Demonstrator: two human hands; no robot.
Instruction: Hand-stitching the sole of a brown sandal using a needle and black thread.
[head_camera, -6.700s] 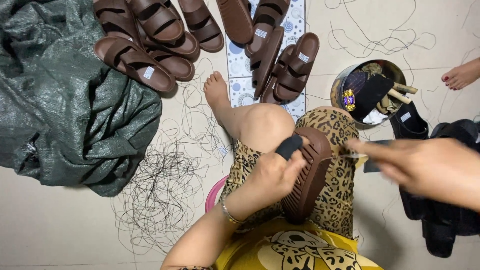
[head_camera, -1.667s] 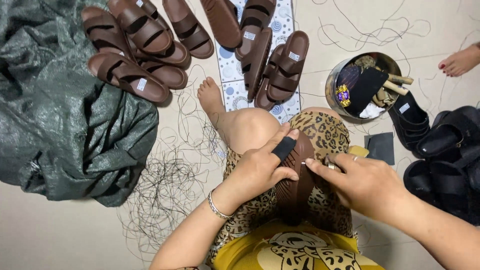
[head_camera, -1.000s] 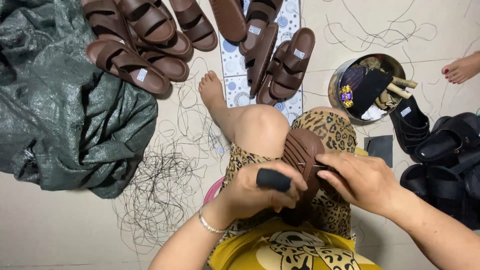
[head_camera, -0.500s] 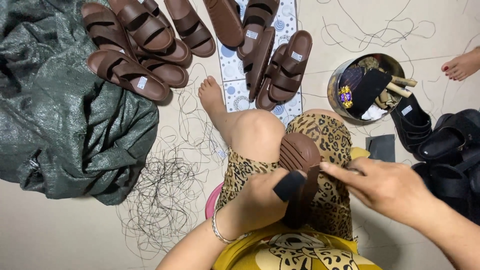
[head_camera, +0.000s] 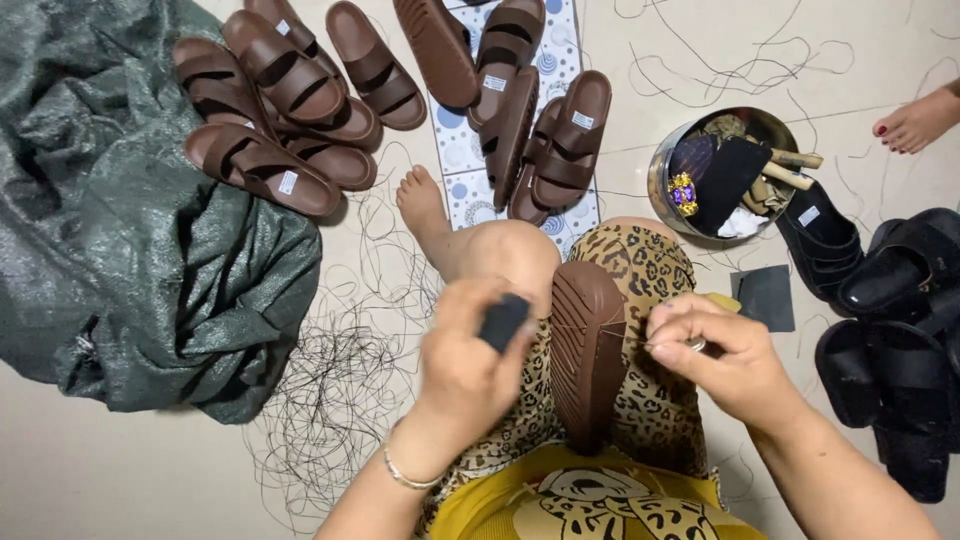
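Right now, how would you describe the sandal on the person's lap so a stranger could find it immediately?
Start at the leopard-print skirt low in the middle. On it lies one brown sandal, between the left hand and the right hand. Unlike the brown sandals on the floor, it lies sole up, showing its ridged tread.

Since half a second ago, the left hand (head_camera: 470, 365) has risen from the heel end of the brown sandal (head_camera: 588, 350), carrying its dark block (head_camera: 503, 320) up beside the sole's middle. The right hand (head_camera: 720, 350) has closed in against the sole's edge, fingers pinched.
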